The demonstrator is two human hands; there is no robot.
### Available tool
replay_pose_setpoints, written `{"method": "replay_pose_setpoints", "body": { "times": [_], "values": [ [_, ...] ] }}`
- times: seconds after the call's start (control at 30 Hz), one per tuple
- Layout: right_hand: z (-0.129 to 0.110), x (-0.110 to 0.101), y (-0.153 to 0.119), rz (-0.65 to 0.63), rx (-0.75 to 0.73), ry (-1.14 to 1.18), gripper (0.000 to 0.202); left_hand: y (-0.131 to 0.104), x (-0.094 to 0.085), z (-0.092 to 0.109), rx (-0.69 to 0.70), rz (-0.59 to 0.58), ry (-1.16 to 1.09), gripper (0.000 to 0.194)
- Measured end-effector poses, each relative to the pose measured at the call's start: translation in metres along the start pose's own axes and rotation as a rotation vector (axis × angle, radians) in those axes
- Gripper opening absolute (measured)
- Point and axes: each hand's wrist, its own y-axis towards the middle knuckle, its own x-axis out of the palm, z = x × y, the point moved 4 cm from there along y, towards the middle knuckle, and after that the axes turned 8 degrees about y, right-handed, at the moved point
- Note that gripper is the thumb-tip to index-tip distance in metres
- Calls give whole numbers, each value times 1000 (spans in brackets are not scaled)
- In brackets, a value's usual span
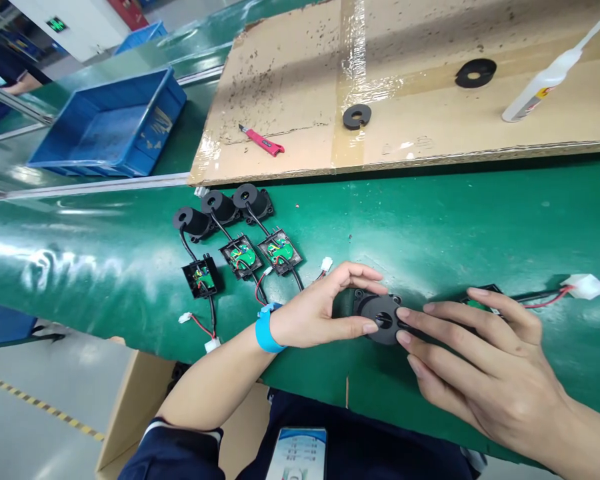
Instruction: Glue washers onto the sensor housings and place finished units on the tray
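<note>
A round black housing (360,297) with a flat black foam ring (387,310) on its top lies on the green bench. My left hand (325,303), wearing a blue wristband, is closed around the housing, its thumb resting on the ring. Two fingertips of my right hand (495,360) press the ring's right edge, where a black cable passes; its thumb stays apart. Partly behind the right fingers sits an open black box (493,290) with a green circuit board, its lead ending in a white connector (586,287).
Several black housings (250,200) cabled to open circuit boxes (280,252) lie to the left. Cardboard (300,80) at the back bears a red utility knife (263,141), foam rings (357,117) and a white bottle (540,87). A blue bin (150,143) stands back left.
</note>
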Motion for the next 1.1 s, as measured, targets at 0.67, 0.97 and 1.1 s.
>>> {"method": "replay_pose_setpoints", "body": {
  "times": [0.67,0.97,1.1],
  "values": [
    [0,-2,-3,0,15,-4,14,-1,4,3,9,-31,28,57],
    [0,0,-1,-34,41,-11,13,0,3,2,33,-14,-11,54],
    [0,-1,-2,-27,35,-11,12,0,2,1,0,-25,9,71]
  ]
}}
